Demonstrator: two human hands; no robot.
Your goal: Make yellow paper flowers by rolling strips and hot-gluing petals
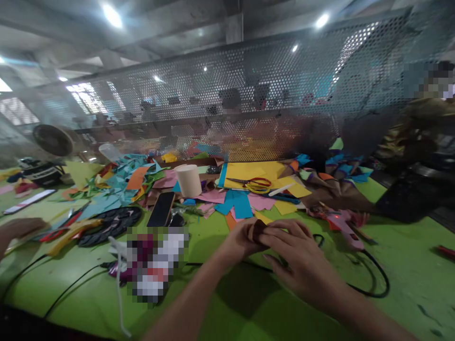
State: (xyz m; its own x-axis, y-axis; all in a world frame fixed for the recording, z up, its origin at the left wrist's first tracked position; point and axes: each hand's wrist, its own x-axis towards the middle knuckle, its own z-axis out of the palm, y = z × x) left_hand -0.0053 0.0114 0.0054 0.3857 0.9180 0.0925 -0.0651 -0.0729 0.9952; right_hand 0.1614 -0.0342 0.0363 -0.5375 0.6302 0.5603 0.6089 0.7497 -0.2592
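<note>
My left hand (240, 240) is closed, with its fingers curled around a small brown folded piece (257, 232) that looks like paper. From the other side, my right hand (296, 253) bends its fingers over the same piece, and the two hands meet just above the green table (249, 298). Most of the brown piece is hidden by my fingers. Just beyond the hands lie blue paper strips (242, 204) and scissors (254, 183) with red-and-yellow handles on yellow sheets (245, 170).
A pink glue gun (344, 227) with a black cord lies at right. To the left are a phone (161, 209), a white roll (188, 181), a yellow glue gun (73, 237) and another person's hand (21, 232). A perforated metal screen (213, 99) stands behind paper scraps (124, 173).
</note>
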